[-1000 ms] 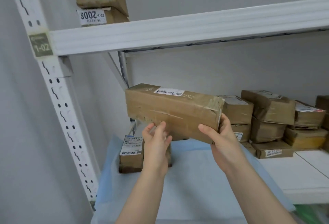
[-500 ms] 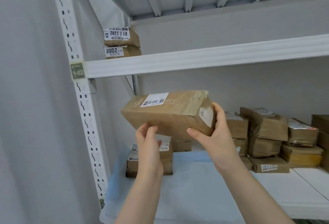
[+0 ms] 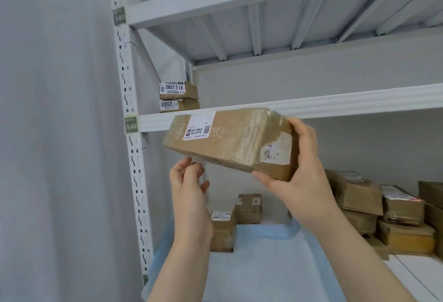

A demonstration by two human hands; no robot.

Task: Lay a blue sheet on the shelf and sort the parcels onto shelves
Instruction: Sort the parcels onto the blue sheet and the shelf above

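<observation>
- Since half a second ago we have raised the long parcel [image 3: 215, 141]; it is now in the air level with the middle shelf beam [image 3: 335, 103]
- Our left hand [image 3: 189, 186] is under its left lower edge, fingers loosely bent, tips touching the underside, not wrapped round it
- Our right hand [image 3: 302, 181] clasps the near end, thumb below, fingers over the top
- Middle shelf: two labelled parcels [image 3: 178, 96], stacked far left
- Lower shelf: the blue sheet [image 3: 263, 265] carries small parcels [image 3: 223, 232]; stacked parcels [image 3: 383, 217] stand further right
- The long parcel is brown and taped, with a white QR label
</observation>
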